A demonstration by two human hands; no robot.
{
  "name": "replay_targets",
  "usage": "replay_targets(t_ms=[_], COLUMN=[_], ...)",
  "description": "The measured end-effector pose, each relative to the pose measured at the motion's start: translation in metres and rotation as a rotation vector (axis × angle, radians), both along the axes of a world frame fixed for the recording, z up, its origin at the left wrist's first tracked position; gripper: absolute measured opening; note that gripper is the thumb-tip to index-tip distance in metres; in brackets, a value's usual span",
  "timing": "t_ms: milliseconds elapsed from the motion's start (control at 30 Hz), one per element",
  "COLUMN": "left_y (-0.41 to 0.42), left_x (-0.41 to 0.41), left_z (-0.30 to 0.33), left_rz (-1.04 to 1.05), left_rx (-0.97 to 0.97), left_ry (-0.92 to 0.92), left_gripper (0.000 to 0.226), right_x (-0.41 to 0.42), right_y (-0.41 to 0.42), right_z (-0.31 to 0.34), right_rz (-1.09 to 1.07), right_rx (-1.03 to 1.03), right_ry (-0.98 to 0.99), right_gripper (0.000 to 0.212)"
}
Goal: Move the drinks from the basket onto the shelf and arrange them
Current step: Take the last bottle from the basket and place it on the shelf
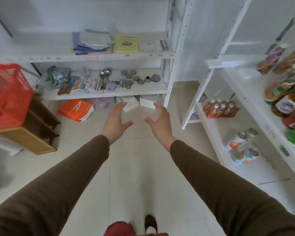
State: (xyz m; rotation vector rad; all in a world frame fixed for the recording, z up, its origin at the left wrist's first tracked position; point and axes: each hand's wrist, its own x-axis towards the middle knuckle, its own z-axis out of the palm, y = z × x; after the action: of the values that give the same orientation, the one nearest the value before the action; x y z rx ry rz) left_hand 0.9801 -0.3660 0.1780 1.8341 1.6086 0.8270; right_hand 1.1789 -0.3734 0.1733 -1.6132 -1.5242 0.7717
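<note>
A red plastic basket (8,96) stands at the far left on a wooden stool (34,132); what lies inside it is hidden. My left hand (115,122) and my right hand (159,122) are stretched out over the floor in the middle, both empty with fingers spread. The white shelf (262,106) on the right carries upright bottles (284,82) on its upper board. One board lower sit a shrink-wrapped pack of red bottles (220,108) and some cans (242,147). Both hands are well away from the basket and the drinks.
A second white shelf (109,57) straight ahead holds papers, tools and metal lids. Under it on the tiled floor lie an orange bag (75,110) and white boxes (147,102). My foot in a dark shoe (150,223) shows at the bottom.
</note>
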Motion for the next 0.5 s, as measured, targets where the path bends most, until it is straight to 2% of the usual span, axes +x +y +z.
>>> replay_targets(t_ms=[267,500], left_y=[0.043,0.085], left_x=[-0.156,-0.329], left_z=[-0.013,-0.018], left_rz=[0.177,0.248], left_rx=[0.006,-0.007], left_ry=[0.003,0.054], left_gripper=[0.078,0.078], right_x=[-0.154,-0.332], right_y=[0.083,0.147], right_z=[-0.009,-0.013], right_rz=[0.192,0.287], right_rx=[-0.030,-0.002], right_ry=[-0.024,-0.032], right_gripper=[0.069,0.066])
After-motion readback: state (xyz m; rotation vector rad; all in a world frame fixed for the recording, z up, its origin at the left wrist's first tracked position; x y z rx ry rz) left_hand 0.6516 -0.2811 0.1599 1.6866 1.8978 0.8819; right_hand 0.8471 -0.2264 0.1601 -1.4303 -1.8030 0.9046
